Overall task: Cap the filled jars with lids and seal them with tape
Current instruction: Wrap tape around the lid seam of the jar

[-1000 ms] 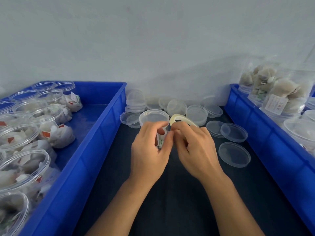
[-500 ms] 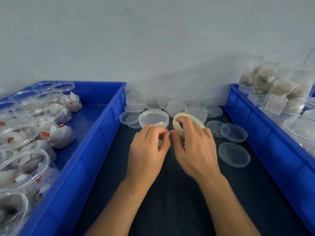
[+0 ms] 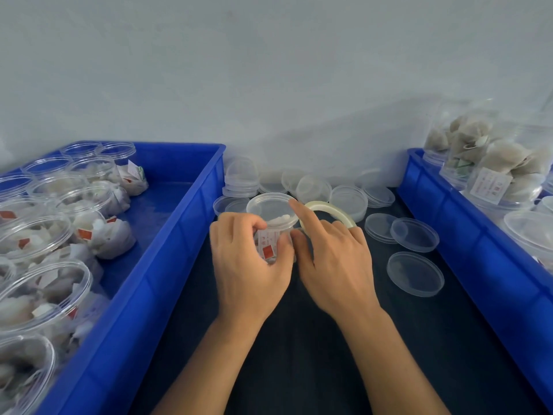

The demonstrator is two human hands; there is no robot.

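The right forefinger has lifted onto the lid; both hands, left and right, grip jar and tape roll.

The jar I hold is clear, glossy plastic, its lid equally transparent and smooth. My tape roll looks pale, translucent and shiny. The loose lids are thin clear plastic too. Both bins are smooth blue plastic with a slight sheen. The tabletop is dark and matt. The wall is matt, faintly rough.
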